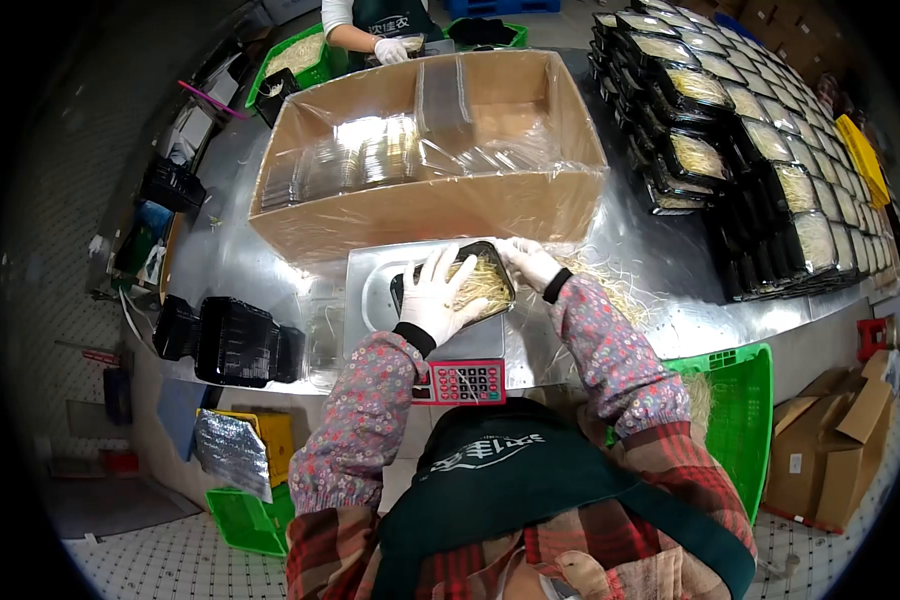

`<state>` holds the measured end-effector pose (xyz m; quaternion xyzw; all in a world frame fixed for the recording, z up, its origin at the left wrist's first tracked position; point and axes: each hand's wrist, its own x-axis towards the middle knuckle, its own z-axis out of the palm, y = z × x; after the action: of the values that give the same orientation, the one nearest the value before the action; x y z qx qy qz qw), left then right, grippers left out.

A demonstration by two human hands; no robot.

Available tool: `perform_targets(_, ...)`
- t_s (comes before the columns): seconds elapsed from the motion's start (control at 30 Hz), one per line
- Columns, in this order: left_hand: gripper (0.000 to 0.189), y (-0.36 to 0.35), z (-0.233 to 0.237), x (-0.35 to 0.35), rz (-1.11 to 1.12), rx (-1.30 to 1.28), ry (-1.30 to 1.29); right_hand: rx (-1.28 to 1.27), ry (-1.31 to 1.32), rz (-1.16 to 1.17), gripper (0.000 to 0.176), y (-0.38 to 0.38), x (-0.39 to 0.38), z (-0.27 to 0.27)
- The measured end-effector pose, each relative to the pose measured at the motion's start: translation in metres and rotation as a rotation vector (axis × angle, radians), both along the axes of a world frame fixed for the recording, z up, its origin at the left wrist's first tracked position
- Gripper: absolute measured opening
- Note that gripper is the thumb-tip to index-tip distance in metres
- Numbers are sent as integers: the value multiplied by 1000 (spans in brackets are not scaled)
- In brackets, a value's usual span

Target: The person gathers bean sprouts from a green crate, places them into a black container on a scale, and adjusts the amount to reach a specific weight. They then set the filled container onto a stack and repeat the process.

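Working at a metal table (pixel 670 245), the person has both gloved hands on or beside one black tray (pixel 513 290), which sits slightly tilted over the scale (pixel 364 270), behind its red keypad (pixel 460 382). The left hand (pixel 440 298) lies across the tray's left part, fingers spread apart over pale sprouts (pixel 487 281). The right hand (pixel 530 266) is at the far right corner, fingers drawn close together; whether they are clamped on the rim cannot be told.

In this inspector's judgement, the step in hand is settling or steadying the portion; the next move calls for keeping strands inside the rim and the tray level.

Containers noted: a film-lined cardboard box (pixel 420 215) on the far side holds rows of what appear to be clear lids (pixel 365 160). Black trays (pixel 238 340), in nested stacks, stand near left; no contents are visible in them. Filled trays (pixel 697 157) are stacked high at far right, sprouts showing. The near right green crate (pixel 745 400) contains similar strands, as does the far left green crate (pixel 320 72). Loose strands (pixel 615 290) lie right of the scale.
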<state>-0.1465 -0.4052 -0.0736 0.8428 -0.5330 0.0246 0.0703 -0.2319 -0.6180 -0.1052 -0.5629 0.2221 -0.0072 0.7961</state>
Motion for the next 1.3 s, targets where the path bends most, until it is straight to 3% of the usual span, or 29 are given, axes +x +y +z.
perform_targets(0.07,69,-1,3,-1,2,0,11,58,6,152,32,-3,-27,-2)
perform_targets(0.1,69,-1,4,-1,4,4,15,105,62,211,26,-1,-37,-5)
perform_targets(0.2,70,0,-1,-1,0,1,-4,331,-43,198,15,11,-49,-17)
perform_targets(0.37,68,2,-3,1,-14,-71,20,355,-145,19,14,28,-55,-22)
perform_targets(0.57,44,15,6,9,70,-874,281,293,-146,-13,14,36,-61,-22)
perform_targets(0.63,42,35,18,9,321,-1047,140,254,-68,-7,18,34,-64,-17)
perform_targets(0.7,33,61,6,-3,569,-1050,270,216,-18,-31,21,36,-66,-13)
perform_targets(0.77,23,89,-15,-12,794,-965,1041,191,29,9,24,36,-65,-10)
perform_targets(0.83,19,104,-17,-19,817,-807,1663,186,55,56,26,36,-67,-4)
perform_targets(1.0,12,96,-16,-18,730,-899,1715,301,-5,-4,16,40,-67,-6)
perform_targets(1.3,8,86,-36,-22,700,-1081,1628,379,-141,-114,15,49,-60,-32)
